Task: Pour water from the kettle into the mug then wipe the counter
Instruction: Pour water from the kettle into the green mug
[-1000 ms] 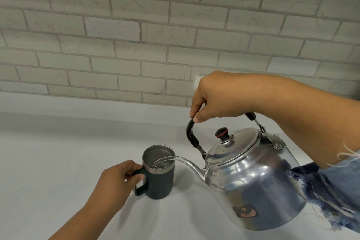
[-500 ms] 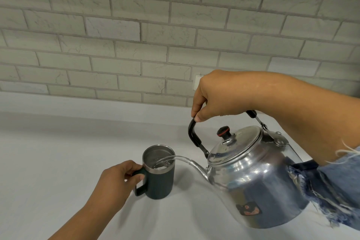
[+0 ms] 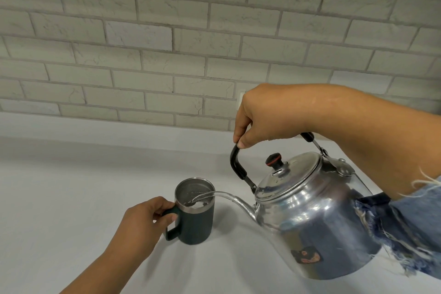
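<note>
A shiny metal kettle [image 3: 312, 217] hangs tilted to the left above the white counter [image 3: 71, 198]. My right hand [image 3: 265, 114] grips its black handle from above. Water runs from the thin spout [image 3: 233, 200] into a dark green mug [image 3: 194, 212] with a steel rim, which stands upright on the counter. My left hand [image 3: 145, 219] holds the mug's handle, fingers curled around it. Water shows inside the mug.
A white brick wall [image 3: 191, 43] rises behind the counter. A frayed blue denim cloth [image 3: 410, 229] hangs at the right edge, below my right forearm and partly behind the kettle.
The kettle has shifted slightly right and tipped a bit less steeply, while water keeps flowing into the mug. My left hand and the mug have stayed in place.
</note>
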Tool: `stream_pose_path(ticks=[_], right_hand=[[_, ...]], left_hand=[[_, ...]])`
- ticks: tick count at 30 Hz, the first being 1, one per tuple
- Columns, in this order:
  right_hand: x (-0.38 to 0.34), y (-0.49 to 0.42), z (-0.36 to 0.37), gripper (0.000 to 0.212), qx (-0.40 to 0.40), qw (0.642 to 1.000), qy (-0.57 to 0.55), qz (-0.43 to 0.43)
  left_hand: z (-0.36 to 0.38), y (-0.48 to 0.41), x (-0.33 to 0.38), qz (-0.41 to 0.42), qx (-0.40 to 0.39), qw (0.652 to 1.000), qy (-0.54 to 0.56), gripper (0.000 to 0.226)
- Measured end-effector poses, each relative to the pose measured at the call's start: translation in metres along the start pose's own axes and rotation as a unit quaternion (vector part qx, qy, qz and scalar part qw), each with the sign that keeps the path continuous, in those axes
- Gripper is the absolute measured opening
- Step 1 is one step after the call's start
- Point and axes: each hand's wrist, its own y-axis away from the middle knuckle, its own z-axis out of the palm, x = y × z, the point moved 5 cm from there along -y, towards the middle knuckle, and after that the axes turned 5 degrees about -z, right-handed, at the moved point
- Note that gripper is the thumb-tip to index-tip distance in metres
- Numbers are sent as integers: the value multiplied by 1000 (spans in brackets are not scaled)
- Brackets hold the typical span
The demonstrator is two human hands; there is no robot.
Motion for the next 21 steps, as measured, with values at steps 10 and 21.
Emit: stream_pose_path(ticks=[10,21], right_hand=[[-3,-1,-2,19,-3,1000,4,-1],[0,-4,3,17,4,1000,-6,-2]], left_hand=[[0,-1,-1,9,1,1000,-1,18],[0,-1,-2,4,6,1000,2,12]])
